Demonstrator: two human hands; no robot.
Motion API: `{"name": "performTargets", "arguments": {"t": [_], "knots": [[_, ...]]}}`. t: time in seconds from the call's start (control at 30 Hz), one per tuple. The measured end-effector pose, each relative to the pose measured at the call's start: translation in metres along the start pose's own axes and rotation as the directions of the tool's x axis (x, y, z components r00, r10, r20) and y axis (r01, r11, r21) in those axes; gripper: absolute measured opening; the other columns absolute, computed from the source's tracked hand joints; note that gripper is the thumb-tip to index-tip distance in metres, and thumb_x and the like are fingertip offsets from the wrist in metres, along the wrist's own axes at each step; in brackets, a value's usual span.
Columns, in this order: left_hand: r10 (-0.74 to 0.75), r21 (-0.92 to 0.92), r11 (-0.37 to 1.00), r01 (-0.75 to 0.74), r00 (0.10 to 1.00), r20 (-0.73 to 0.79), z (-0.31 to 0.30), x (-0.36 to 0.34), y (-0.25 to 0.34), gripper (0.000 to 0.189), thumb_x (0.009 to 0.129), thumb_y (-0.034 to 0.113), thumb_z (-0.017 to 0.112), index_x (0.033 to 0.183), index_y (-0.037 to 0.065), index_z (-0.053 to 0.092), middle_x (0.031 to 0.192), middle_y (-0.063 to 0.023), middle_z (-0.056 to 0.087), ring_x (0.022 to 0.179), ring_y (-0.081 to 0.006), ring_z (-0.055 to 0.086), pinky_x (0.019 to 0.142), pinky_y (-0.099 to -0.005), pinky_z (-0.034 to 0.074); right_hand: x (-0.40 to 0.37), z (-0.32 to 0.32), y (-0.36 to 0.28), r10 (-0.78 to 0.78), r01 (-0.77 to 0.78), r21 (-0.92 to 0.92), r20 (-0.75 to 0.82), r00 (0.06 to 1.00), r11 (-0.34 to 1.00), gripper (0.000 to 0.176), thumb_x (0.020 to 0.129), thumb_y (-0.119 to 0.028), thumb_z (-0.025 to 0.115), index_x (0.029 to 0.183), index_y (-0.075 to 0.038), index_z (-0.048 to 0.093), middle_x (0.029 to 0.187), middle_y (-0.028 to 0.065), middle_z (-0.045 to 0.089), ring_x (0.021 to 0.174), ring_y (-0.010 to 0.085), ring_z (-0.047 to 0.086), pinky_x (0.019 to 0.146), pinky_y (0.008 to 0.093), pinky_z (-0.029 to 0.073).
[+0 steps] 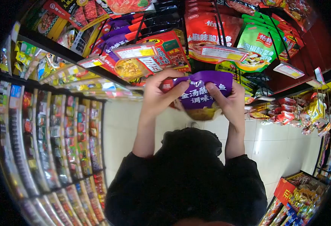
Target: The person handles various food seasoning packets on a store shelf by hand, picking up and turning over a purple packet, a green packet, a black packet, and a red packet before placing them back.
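Observation:
A purple seasoning packet (198, 101) with white Chinese lettering and a food picture on its lower part is held up in front of the shelf. My left hand (158, 96) grips its left side, thumb on the front. On the right side my right hand (234, 105) is closed on the same packet, its thumb pressed on the printed face. The packet bends a little between the hands, and the fingers behind it are mostly hidden. Just beyond hang similar purple packets (114, 43), a red packet (212, 32) and a green packet (259, 43).
Price tags (224, 52) stick out on hooks close above my hands. Shelves of small packaged goods (56, 132) line the left. Bagged snacks (286, 111) hang at the right, and a red display box (285, 190) stands on the pale tiled floor (125, 128).

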State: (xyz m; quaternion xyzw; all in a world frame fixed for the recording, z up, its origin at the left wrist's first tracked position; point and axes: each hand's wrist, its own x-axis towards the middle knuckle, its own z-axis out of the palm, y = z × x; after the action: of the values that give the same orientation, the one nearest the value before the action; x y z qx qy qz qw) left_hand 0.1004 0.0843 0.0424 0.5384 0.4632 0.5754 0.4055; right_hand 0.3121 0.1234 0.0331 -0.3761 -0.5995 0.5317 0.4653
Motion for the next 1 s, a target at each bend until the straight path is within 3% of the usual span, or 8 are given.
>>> {"name": "performTargets", "arguments": {"t": [0.13, 0.27, 0.33, 0.43, 0.47, 0.57, 0.7, 1.0], "knots": [[0.058, 0.212, 0.976, -0.051, 0.998, -0.026, -0.022, -0.016, -0.006, 0.02, 0.085, 0.002, 0.078, 0.102, -0.002, 0.068, 0.097, -0.0031, 0.068, 0.083, -0.0093, 0.065, 0.072, -0.0238, 0.052, -0.005, 0.012, -0.008, -0.03, 0.037, -0.124, 0.059, 0.998, 0.992, 0.024, 0.089, -0.017, 0.078, 0.105, 0.0, 0.071, 0.085, 0.0087, 0.073, 0.074, 0.0114, 0.066, 0.068, 0.0287, 0.054], [-0.041, 0.254, 0.966, 0.055, 0.997, -0.06, -0.021, -0.054, -0.033, 0.019, 0.084, 0.0, 0.078, 0.101, 0.0, 0.07, 0.099, -0.0062, 0.069, 0.087, -0.0144, 0.065, 0.078, -0.0266, 0.053, -0.032, 0.015, 0.018, -0.009, 0.022, -0.179, 0.07, 0.998, 0.984, 0.025, 0.089, -0.017, 0.078, 0.107, -0.001, 0.071, 0.085, 0.0108, 0.073, 0.073, 0.0145, 0.067, 0.069, 0.0297, 0.054], [-0.066, 0.124, 0.99, 0.069, 0.998, -0.023, -0.016, -0.061, -0.036, 0.019, 0.083, 0.0, 0.078, 0.1, 0.001, 0.07, 0.092, -0.0042, 0.067, 0.077, -0.0102, 0.06, 0.068, -0.0232, 0.047, -0.04, 0.011, 0.013, 0.056, -0.038, -0.154, 0.115, 0.992, 0.987, 0.027, 0.089, -0.016, 0.078, 0.109, 0.0, 0.071, 0.086, 0.0098, 0.073, 0.074, 0.0139, 0.068, 0.071, 0.0287, 0.054], [0.119, 0.164, 0.978, -0.13, 0.99, 0.073, -0.007, -0.053, -0.021, 0.017, 0.082, 0.001, 0.078, 0.097, 0.0, 0.069, 0.085, -0.004, 0.064, 0.071, -0.0067, 0.055, 0.059, -0.0221, 0.04, -0.046, 0.007, 0.014, 0.018, -0.014, -0.062, 0.074, 0.997, 0.998, 0.026, 0.089, -0.013, 0.077, 0.109, 0.001, 0.071, 0.088, 0.0084, 0.074, 0.076, 0.0126, 0.068, 0.072, 0.0275, 0.054], [0.139, 0.061, 0.988, -0.141, 0.989, 0.046, -0.002, -0.053, -0.026, 0.016, 0.083, 0.002, 0.078, 0.096, 0.0, 0.068, 0.084, -0.004, 0.064, 0.07, -0.007, 0.055, 0.059, -0.0218, 0.039, -0.048, 0.004, 0.008, 0.046, -0.044, -0.028, 0.072, 0.996, 0.999, 0.024, 0.088, -0.009, 0.077, 0.109, 0.001, 0.071, 0.092, 0.0083, 0.075, 0.08, 0.0117, 0.069, 0.074, 0.0268, 0.054], [0.215, 0.097, 0.971, -0.22, 0.975, 0.06, 0.004, -0.045, -0.007, 0.015, 0.083, 0.004, 0.078, 0.095, 0.0, 0.068, 0.084, -0.0039, 0.064, 0.07, -0.0073, 0.055, 0.059, -0.0222, 0.039, -0.053, 0.001, -0.007, -0.054, 0.056, -0.132, 0.015, 0.998, 0.99, 0.024, 0.087, -0.007, 0.077, 0.11, 0.001, 0.071, 0.095, 0.0096, 0.076, 0.083, 0.012, 0.07, 0.077, 0.0265, 0.055], [0.079, 0.088, 0.993, -0.082, 0.996, 0.043, 0.013, -0.046, -0.001, 0.016, 0.086, 0.007, 0.077, 0.099, 0.0, 0.069, 0.086, -0.0062, 0.065, 0.074, -0.0096, 0.058, 0.065, -0.024, 0.043, -0.059, 0.0, -0.007, -0.141, 0.119, -0.202, -0.098, 0.985, 0.972, 0.02, 0.087, -0.006, 0.076, 0.105, 0.001, 0.073, 0.09, 0.0103, 0.076, 0.079, 0.0129, 0.071, 0.075, 0.0274, 0.056], [0.092, 0.219, 0.968, -0.121, 0.986, 0.138, 0.015, -0.048, 0.019, 0.017, 0.088, 0.011, 0.074, 0.097, -0.001, 0.066, 0.089, -0.0088, 0.065, 0.079, -0.0137, 0.062, 0.069, -0.0267, 0.048, -0.074, 0.004, -0.021, -0.229, 0.183, -0.24, -0.182, 0.956, 0.953, 0.016, 0.086, -0.005, 0.075, 0.099, 0.004, 0.074, 0.084, 0.0106, 0.075, 0.074, 0.0136, 0.069, 0.072, 0.0283, 0.055]]}}
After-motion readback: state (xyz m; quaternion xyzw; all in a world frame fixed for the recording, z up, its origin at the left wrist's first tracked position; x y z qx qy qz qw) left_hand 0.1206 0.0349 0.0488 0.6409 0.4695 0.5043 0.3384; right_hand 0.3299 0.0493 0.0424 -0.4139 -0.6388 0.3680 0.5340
